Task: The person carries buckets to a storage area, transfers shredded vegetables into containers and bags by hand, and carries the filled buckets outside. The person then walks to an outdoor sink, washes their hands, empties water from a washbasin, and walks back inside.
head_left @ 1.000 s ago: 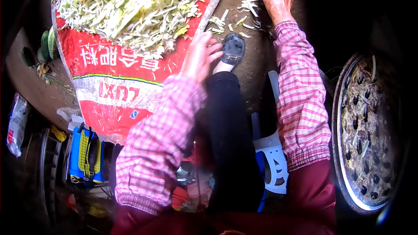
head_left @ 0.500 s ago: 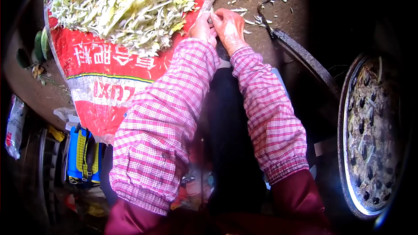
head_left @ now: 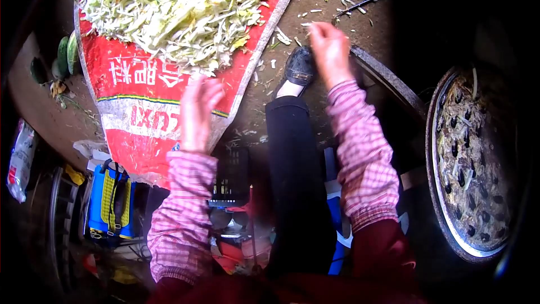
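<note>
My left hand is over the printed red sack, blurred, its fingers apart with nothing visible in them. A heap of pale green shredded vegetable strips lies on the sack, beyond that hand. My right hand is above the ground to the right of the sack, past the black shoe. Its fingers are curled together; what they hold, if anything, is hidden. Pale strips are scattered on the ground near its fingertips.
At the right stands a large round pan with a perforated, residue-covered surface. A dark metal bar runs toward it. Green gourds lie at the left. Below them are a blue-and-yellow case and a plastic packet.
My hands were together by the sack's right edge and have separated. The left moved down and left over the sack; the right moved to the right. The view shifted slightly.
</note>
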A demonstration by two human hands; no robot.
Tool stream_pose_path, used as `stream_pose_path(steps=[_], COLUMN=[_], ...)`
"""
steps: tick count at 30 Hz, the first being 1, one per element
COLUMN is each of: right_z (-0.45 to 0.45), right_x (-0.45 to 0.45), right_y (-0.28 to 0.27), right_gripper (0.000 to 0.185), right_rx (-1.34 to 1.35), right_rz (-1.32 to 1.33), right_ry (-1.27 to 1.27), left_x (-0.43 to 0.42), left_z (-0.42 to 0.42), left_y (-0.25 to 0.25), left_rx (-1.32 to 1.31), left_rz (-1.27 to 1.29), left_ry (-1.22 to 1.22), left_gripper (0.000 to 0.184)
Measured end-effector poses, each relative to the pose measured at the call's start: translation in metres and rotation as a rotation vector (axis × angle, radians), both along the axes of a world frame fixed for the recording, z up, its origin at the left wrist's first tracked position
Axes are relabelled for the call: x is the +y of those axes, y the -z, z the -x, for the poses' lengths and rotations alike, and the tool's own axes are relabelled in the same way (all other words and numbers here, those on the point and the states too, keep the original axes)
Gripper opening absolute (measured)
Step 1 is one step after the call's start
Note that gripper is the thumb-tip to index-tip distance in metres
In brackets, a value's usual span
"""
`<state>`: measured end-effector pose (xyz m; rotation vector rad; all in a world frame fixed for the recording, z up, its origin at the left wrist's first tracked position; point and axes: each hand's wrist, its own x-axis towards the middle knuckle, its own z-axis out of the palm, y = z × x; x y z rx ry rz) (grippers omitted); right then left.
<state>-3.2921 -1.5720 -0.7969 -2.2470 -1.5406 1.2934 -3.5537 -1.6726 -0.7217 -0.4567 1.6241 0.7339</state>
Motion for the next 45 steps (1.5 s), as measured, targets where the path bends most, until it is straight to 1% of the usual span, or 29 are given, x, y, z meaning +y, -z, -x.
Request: stream_pose_path(steps=[1, 2, 3, 4, 5, 6, 8, 10, 12, 13, 16, 18, 19, 22, 23, 24, 26, 27, 28, 30, 32, 34, 36, 38, 40, 42, 43, 44, 45], right_z=[-0.022, -0.038, -0.048, -0.055, -0.051, -0.042, -0.028, -0.008, 0.002, 0.001, -0.026, -0.056, -0.068, -0.073, -0.058, -0.047, -0.025, -0.018, -0.009, -0.005, -0.012, -0.029, -0.032, -0.025, -0.015, -0.007, -0.005, -0.009, -0.016], right_x=[0.007, 0.007, 0.008, 0.005, 0.003, 0.002, -0.005, -0.015, -0.029, -0.035, -0.033, -0.045, -0.048, -0.063, -0.057, -0.051, -0.041, -0.039, -0.034, -0.035, -0.017, -0.007, 0.003, 0.009, 0.007, 0.005, 0.014, 0.023, 0.034], right_y=[0.009, 0.023, 0.038, 0.048, 0.048, 0.048, 0.055, 0.061, 0.066, 0.069, 0.031, 0.033, 0.036, 0.067, 0.066, 0.059, 0.041, 0.041, 0.037, 0.049, 0.042, 0.048, 0.044, 0.048, 0.052, 0.055, 0.045, 0.044, 0.043], right_gripper=[0.022, 0.023, 0.024, 0.026, 0.026, 0.026, 0.025, 0.025, 0.023, 0.021, 0.02, 0.02, 0.022, 0.024, 0.025, 0.027, 0.022, 0.022, 0.022, 0.02, 0.019, 0.019, 0.021, 0.023, 0.025, 0.026, 0.026, 0.026, 0.026], right_rx=[-0.12, -0.212, -0.234, -0.26, -0.277, -0.292, -0.223, -0.111, 0.077, 0.199, 0.043, -0.056, -0.175, -0.243, -0.213, -0.348, -0.258, -0.08, -0.058, 0.286, 0.268, 0.007, -0.179, -0.235, -0.114, -0.112, -0.14, -0.111, -0.133], right_rz=[-0.007, 0.013, 0.084, 0.157, 0.117, 0.073, 0.078, 0.111, 0.159, 0.174, 0.123, 0.178, 0.178, 0.184, 0.201, 0.212, 0.032, 0.069, 0.059, 0.14, 0.119, -0.028, -0.111, -0.061, -0.021, 0.055, 0.04, -0.134, -0.141], right_ry=[-0.075, -0.071, -0.097, -0.123, -0.183, -0.243, -0.172, -0.109, -0.077, 0.058, 0.251, 0.26, 0.064, 0.05, 0.121, 0.041, 0.048, 0.136, 0.059, 0.342, 0.443, 0.128, -0.146, -0.195, -0.197, -0.426, -0.372, -0.279, -0.205], left_x=[-0.001, 0.005, 0.006, 0.013, 0.013, 0.015, 0.028, 0.034, 0.028, 0.029, 0.039, 0.039, 0.041, 0.036, 0.037, 0.036, 0.03, 0.032, 0.03, 0.027, 0.032, 0.036, 0.033, 0.032, 0.032, 0.033, 0.035, 0.036, 0.037], left_z=[-0.019, -0.04, -0.059, -0.079, -0.098, -0.116, -0.141, -0.154, -0.156, -0.154, -0.148, -0.151, -0.154, -0.159, -0.159, -0.157, -0.159, -0.161, -0.163, -0.163, -0.161, -0.161, -0.164, -0.166, -0.165, -0.164, -0.163, -0.163, -0.163], left_y=[0.005, 0.009, 0.022, 0.035, 0.053, 0.072, 0.1, 0.121, 0.134, 0.133, 0.117, 0.119, 0.118, 0.125, 0.125, 0.125, 0.131, 0.132, 0.133, 0.136, 0.134, 0.127, 0.129, 0.136, 0.139, 0.135, 0.133, 0.133, 0.134], left_rx=[-0.033, -0.076, -0.148, -0.159, -0.147, -0.149, -0.05, 0.042, 0.089, 0.078, 0.099, 0.103, 0.106, 0.136, 0.132, 0.129, 0.155, 0.181, 0.203, 0.213, 0.2, 0.156, 0.209, 0.245, 0.257, 0.303, 0.329, 0.385, 0.443], left_rz=[-0.034, -0.039, -0.063, -0.082, -0.084, -0.064, -0.02, 0.008, -0.057, -0.073, -0.077, -0.072, -0.067, -0.081, -0.086, -0.087, -0.093, -0.089, -0.08, -0.093, -0.1, -0.089, -0.087, -0.093, -0.096, -0.15, -0.175, -0.187, -0.198], left_ry=[0.113, 0.116, 0.085, 0.162, 0.211, 0.158, 0.181, 0.294, 0.342, 0.329, 0.353, 0.346, 0.321, 0.313, 0.308, 0.303, 0.333, 0.34, 0.349, 0.352, 0.338, 0.309, 0.358, 0.384, 0.393, 0.528, 0.595, 0.615, 0.633], left_gripper=[0.028, 0.029, 0.029, 0.03, 0.034, 0.038, 0.038, 0.037, 0.036, 0.036, 0.036, 0.04, 0.04, 0.04, 0.04, 0.039, 0.039, 0.04, 0.04, 0.041, 0.042, 0.043, 0.044, 0.045, 0.044, 0.043, 0.043, 0.041, 0.04])
